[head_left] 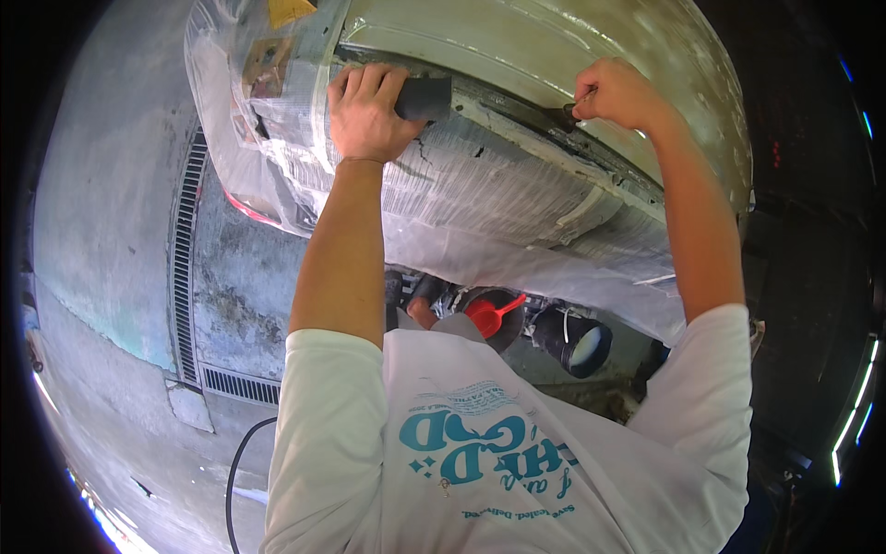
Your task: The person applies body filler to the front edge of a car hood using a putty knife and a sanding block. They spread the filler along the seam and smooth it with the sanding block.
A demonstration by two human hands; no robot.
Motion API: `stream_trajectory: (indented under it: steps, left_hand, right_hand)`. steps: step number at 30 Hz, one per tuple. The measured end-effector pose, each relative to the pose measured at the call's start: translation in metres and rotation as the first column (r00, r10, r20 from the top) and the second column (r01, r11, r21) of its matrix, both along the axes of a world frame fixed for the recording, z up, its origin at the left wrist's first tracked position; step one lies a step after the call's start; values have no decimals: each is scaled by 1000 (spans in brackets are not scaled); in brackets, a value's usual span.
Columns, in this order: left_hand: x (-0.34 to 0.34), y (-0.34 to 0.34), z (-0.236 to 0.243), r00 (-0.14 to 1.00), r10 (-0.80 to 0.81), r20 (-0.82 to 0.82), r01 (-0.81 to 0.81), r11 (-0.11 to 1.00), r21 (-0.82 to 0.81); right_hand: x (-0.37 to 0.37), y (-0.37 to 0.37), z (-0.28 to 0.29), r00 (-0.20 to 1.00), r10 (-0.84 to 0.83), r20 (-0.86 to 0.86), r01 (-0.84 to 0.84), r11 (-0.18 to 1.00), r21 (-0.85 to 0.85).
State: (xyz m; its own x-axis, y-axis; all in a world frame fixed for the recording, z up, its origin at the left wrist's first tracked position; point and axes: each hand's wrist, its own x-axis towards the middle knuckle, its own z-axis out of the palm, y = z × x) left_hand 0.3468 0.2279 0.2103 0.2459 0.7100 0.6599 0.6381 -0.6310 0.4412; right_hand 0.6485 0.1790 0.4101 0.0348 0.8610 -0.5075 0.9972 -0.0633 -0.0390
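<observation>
My left hand point(367, 115) is closed on a dark grey rectangular block or pad point(426, 98) at the dark seam along a vehicle's body. My right hand point(616, 97) is pinched round a small dark object point(569, 115), too small to name, at the same seam farther right. Above the seam is a pale, glossy olive-cream panel point(517, 46); below it, cloudy plastic sheeting point(554, 175) covers the body, with cracks and scuffs showing near my left hand.
Under the vehicle's edge are a red plastic scoop point(489, 316) in a dark round container and a black cylindrical vessel point(568, 343). Floor grates point(189, 249) and a black hose point(242, 443) lie on the concrete at left. A yellow piece point(288, 11) is at the top.
</observation>
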Motion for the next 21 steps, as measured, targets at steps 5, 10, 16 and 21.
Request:
stream_trajectory:
  steps: [5, 10, 16, 21]
  left_hand:
    - [-5, -1, 5, 999, -1, -38, -1, 999, -53]
    - [-3, 3, 4, 1000, -9, -12, 9, 1000, -23]
    - [-2, -1, 3, 1000, 11, 18, -10, 1000, -13]
    - [0, 1, 5, 1000, 1, 8, 0, 1000, -17]
  right_hand:
    - [-15, 5, 6, 1000, 1, 31, -3, 999, 39]
    - [-34, -38, 4, 969, 33, 243, -93, 966, 240]
    - [-44, -59, -12, 956, -28, 291, -68, 947, 315]
    - [7, -4, 5, 999, -38, 29, 39, 999, -35]
